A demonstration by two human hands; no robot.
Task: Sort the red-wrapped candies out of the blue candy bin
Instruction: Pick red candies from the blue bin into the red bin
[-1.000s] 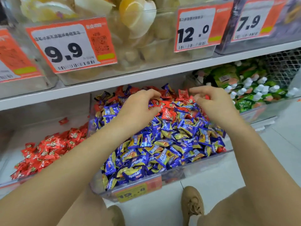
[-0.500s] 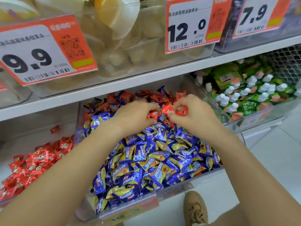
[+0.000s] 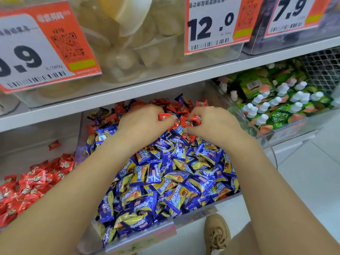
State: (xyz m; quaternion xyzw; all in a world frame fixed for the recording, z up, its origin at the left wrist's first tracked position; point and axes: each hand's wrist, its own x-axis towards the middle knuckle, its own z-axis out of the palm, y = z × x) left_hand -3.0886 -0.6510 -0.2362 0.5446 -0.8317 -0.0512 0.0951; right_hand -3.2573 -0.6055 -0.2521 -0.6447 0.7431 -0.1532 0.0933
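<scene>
Above you, orange price tags read 12.0 (image 3: pixel 214 24) and 7.9 (image 3: pixel 292 14); pale snacks (image 3: pixel 139 39) fill the upper bin; green pouches (image 3: pixel 276 100) sit right; your tan shoe (image 3: pixel 218 234) rests below.

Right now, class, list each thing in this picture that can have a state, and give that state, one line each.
left hand: closed on a red-wrapped candy
right hand: pinching a red candy
blue candy bin: heaped full, red candies still mixed in at the back
red candy bin: partly filled
green pouch bin: stocked, caps on
</scene>
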